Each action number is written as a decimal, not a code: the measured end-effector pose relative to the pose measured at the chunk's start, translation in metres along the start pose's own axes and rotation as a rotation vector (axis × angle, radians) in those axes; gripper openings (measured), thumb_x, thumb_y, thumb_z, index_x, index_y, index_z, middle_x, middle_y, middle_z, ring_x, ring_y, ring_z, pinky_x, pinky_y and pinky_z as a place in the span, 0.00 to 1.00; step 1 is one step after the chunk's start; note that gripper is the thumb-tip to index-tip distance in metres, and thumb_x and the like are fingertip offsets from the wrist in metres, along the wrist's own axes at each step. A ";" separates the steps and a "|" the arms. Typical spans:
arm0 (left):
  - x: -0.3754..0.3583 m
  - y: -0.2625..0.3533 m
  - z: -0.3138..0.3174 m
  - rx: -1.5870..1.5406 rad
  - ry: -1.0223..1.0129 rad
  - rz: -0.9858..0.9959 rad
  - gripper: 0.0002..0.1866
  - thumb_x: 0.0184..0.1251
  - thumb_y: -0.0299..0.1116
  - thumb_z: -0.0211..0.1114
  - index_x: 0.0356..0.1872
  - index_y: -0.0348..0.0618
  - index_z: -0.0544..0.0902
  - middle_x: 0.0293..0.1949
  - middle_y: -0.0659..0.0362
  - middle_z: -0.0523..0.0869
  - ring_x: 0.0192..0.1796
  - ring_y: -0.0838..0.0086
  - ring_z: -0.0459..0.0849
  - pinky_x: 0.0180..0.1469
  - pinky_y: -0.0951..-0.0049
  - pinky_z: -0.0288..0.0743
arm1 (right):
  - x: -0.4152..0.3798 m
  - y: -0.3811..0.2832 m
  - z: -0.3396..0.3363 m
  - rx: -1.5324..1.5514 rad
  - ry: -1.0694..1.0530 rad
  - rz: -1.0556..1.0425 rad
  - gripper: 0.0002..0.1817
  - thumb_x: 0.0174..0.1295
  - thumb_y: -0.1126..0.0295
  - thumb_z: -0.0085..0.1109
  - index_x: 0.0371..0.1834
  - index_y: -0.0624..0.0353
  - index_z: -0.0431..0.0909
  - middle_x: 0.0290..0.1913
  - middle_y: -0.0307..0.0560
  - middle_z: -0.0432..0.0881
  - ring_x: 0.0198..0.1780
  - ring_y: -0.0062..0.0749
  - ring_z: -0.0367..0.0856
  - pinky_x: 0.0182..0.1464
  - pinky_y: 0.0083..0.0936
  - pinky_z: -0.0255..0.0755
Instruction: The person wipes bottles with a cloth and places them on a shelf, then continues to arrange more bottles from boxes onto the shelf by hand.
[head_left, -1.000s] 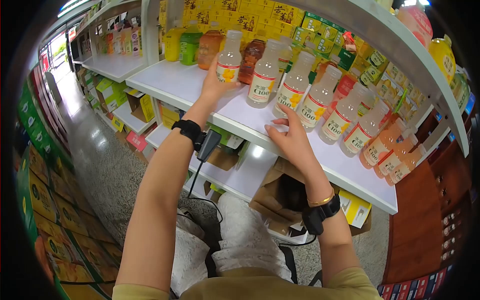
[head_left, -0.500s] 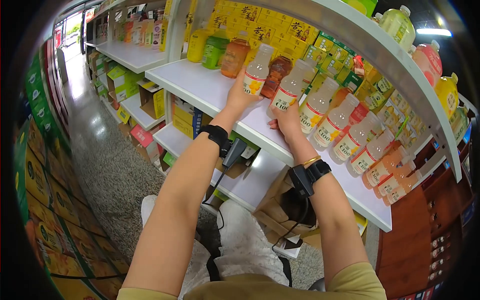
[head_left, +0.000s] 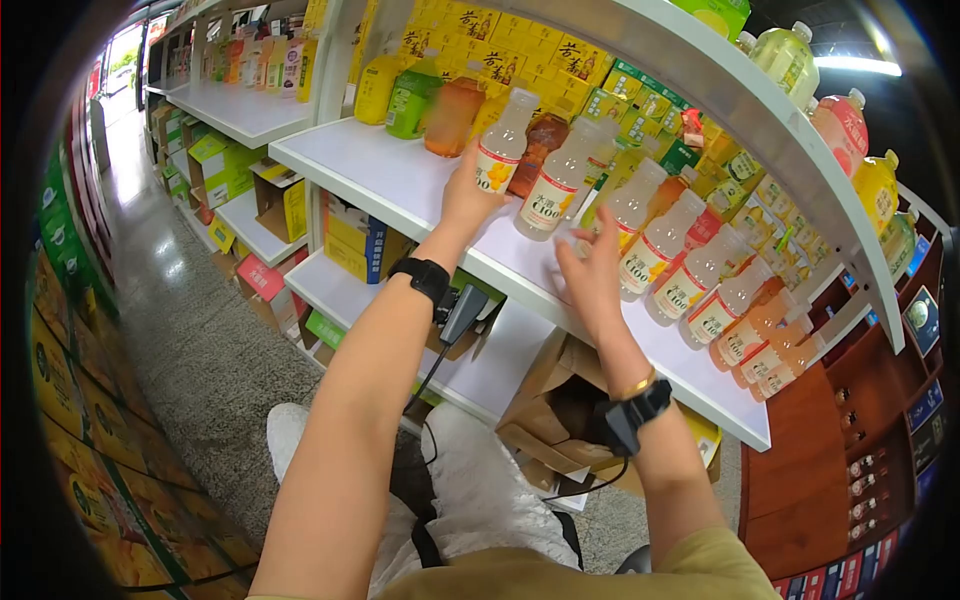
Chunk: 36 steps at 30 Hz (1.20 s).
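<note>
The left hand is clasping a clear bottle low, probably for steadying it upright at the shelf; the right hand is holding its fingers apart, nearest to the neighbouring bottles.

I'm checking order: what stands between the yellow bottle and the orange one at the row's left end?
A green bottle stands there, in the head view.

right hand now off the label bottle beside the held bottle, fingers parted, nearer the next bottle
</note>
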<state>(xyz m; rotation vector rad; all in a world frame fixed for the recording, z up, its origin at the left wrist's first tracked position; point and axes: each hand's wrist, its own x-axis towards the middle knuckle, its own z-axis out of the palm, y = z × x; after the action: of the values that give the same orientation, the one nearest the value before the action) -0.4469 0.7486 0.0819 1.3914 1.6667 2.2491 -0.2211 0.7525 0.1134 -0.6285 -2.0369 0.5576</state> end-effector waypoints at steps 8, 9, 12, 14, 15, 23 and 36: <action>-0.002 -0.004 -0.001 -0.011 0.002 0.018 0.57 0.40 0.16 0.81 0.77 0.46 0.61 0.67 0.53 0.78 0.67 0.62 0.78 0.68 0.66 0.72 | 0.001 0.034 -0.018 0.057 0.165 -0.034 0.50 0.60 0.71 0.65 0.79 0.75 0.43 0.78 0.72 0.54 0.79 0.59 0.56 0.81 0.40 0.47; -0.001 -0.006 0.000 -0.035 0.014 0.056 0.57 0.38 0.19 0.83 0.75 0.46 0.63 0.65 0.51 0.80 0.66 0.57 0.79 0.67 0.64 0.73 | 0.003 0.036 -0.012 0.039 0.184 -0.026 0.51 0.60 0.71 0.66 0.79 0.75 0.42 0.78 0.73 0.53 0.79 0.59 0.54 0.81 0.40 0.47; 0.001 -0.011 0.000 -0.067 0.003 0.041 0.56 0.38 0.19 0.84 0.75 0.46 0.64 0.65 0.51 0.81 0.66 0.57 0.79 0.67 0.64 0.73 | 0.012 0.040 -0.008 0.015 0.212 0.003 0.52 0.59 0.71 0.67 0.79 0.76 0.40 0.78 0.74 0.52 0.80 0.60 0.53 0.81 0.39 0.47; 0.002 -0.013 0.001 -0.046 0.012 0.038 0.56 0.38 0.20 0.84 0.75 0.46 0.64 0.65 0.51 0.81 0.66 0.57 0.79 0.66 0.64 0.73 | 0.019 0.042 -0.005 0.014 0.220 0.026 0.52 0.59 0.72 0.67 0.79 0.77 0.40 0.78 0.74 0.52 0.80 0.59 0.53 0.81 0.39 0.47; 0.001 -0.011 0.001 -0.026 0.021 0.033 0.56 0.38 0.20 0.84 0.75 0.47 0.64 0.65 0.51 0.81 0.66 0.58 0.80 0.66 0.64 0.73 | 0.021 0.043 -0.005 -0.002 0.219 0.038 0.53 0.60 0.72 0.68 0.79 0.77 0.39 0.78 0.74 0.52 0.80 0.59 0.53 0.81 0.38 0.47; 0.000 -0.007 -0.001 -0.042 0.004 -0.006 0.56 0.38 0.20 0.83 0.75 0.48 0.64 0.63 0.51 0.82 0.65 0.57 0.80 0.65 0.64 0.74 | 0.038 0.062 -0.008 0.005 0.109 0.125 0.46 0.57 0.71 0.73 0.73 0.72 0.53 0.68 0.69 0.69 0.70 0.57 0.71 0.72 0.38 0.66; -0.003 0.000 -0.002 -0.001 0.010 -0.046 0.56 0.39 0.21 0.84 0.75 0.49 0.64 0.63 0.51 0.82 0.65 0.57 0.81 0.65 0.63 0.74 | 0.054 0.083 0.000 -0.113 0.037 0.163 0.38 0.50 0.56 0.81 0.55 0.73 0.74 0.55 0.69 0.81 0.56 0.59 0.81 0.61 0.44 0.75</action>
<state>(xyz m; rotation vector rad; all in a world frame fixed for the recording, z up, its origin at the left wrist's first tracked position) -0.4468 0.7461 0.0798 1.3301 1.6823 2.2356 -0.2278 0.8497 0.0975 -0.8717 -2.0046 0.5238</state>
